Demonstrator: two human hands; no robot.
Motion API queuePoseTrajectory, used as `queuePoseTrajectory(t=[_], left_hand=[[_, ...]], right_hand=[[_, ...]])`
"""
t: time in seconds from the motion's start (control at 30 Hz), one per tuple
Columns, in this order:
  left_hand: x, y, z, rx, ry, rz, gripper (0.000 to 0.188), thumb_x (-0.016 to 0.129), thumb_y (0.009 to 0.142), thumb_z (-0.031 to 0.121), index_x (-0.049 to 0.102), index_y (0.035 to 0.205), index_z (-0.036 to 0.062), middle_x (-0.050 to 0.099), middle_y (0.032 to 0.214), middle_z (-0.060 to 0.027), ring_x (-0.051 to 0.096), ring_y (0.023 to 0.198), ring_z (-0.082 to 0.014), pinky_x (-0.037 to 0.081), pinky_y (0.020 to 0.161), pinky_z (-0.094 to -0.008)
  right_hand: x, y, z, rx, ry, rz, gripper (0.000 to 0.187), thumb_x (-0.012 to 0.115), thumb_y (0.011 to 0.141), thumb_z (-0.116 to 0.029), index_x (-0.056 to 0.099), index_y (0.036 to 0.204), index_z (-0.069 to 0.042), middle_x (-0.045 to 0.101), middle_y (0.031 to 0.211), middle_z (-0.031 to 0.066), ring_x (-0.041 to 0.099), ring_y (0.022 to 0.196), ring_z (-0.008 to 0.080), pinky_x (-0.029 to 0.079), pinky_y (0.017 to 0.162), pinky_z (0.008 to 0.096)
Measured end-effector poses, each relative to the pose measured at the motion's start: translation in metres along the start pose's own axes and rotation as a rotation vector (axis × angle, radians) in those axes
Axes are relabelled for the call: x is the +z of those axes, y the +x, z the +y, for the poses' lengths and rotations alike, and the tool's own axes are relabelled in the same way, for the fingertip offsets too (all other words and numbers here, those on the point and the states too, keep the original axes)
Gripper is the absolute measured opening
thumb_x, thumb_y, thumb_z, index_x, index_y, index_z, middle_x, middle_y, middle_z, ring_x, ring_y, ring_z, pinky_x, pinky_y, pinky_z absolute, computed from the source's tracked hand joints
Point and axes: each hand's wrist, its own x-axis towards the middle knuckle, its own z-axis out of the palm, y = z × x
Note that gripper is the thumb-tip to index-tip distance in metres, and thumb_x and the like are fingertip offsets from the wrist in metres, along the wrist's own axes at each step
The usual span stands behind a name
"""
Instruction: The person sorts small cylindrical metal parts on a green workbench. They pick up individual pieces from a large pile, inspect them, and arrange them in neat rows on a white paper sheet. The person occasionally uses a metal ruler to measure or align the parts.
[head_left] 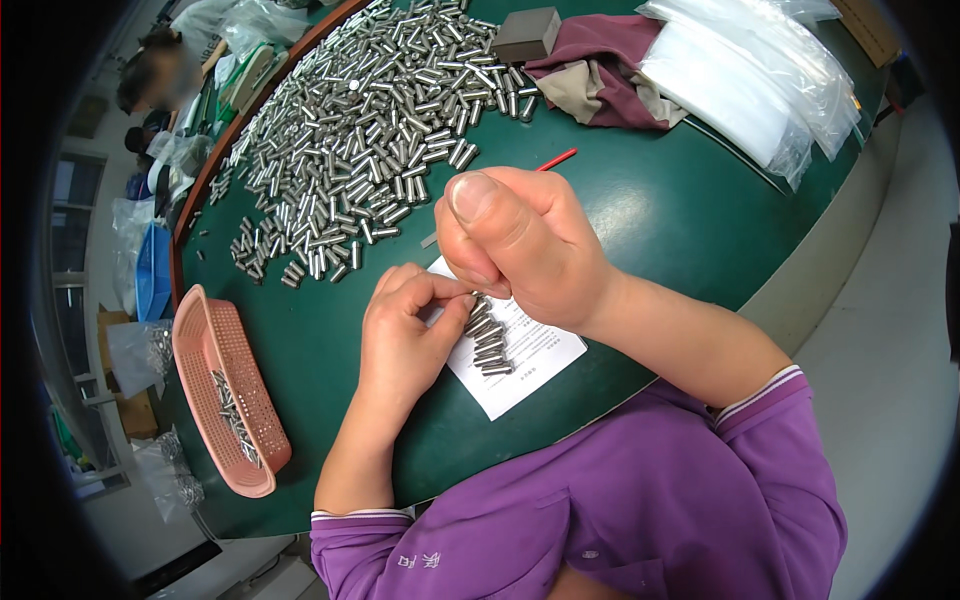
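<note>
My left hand (405,325) is over the table with thumb and forefinger pinched together, right beside the upper end of a short row of metal pins (488,340). Whatever is in that pinch is too small to tell. Those pins lie side by side on a white printed sheet (520,375). Raised above the sheet and closer to me, my right hand (535,245) is closed in a fist with the thumb on top. Its fingers hide anything inside it, and it covers part of the sheet.
A large heap of metal pins (370,130) spreads over the far left of the green table (660,240). A pink basket (275,430) with some pins stands left. At the back are a grey block (527,35), a maroon cloth (600,60) and plastic bags (730,80). Another person (155,75) is far left.
</note>
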Motion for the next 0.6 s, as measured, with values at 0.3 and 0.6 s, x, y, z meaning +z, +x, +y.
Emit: queuePoseTrajectory(t=[0.3,0.6], left_hand=[[0.002,0.0,0.0,-0.041,-0.03,-0.01,0.006,0.072,0.072,0.003,0.067,0.076,0.0038,0.055,0.069,-0.0053,0.054,0.072,-0.0223,0.045,0.065,-0.0338],[-0.005,0.0,0.002,0.101,0.099,-0.056,0.016,0.071,0.073,0.005,0.066,0.088,0.0049,0.056,0.075,-0.0065,0.053,0.076,-0.0243,0.045,0.069,-0.0353]], right_hand=[[0.006,-0.002,-0.001,0.019,-0.029,0.075,0.049,0.04,0.099,-0.036,0.041,0.06,-0.008,0.04,0.057,-0.001,0.035,0.052,0.0064,0.031,0.048,0.0237],[0.007,-0.005,0.016,-0.044,-0.029,0.113,0.044,0.047,0.098,-0.034,0.047,0.068,-0.003,0.045,0.062,-0.0025,0.039,0.059,0.0047,0.034,0.051,0.0238]])
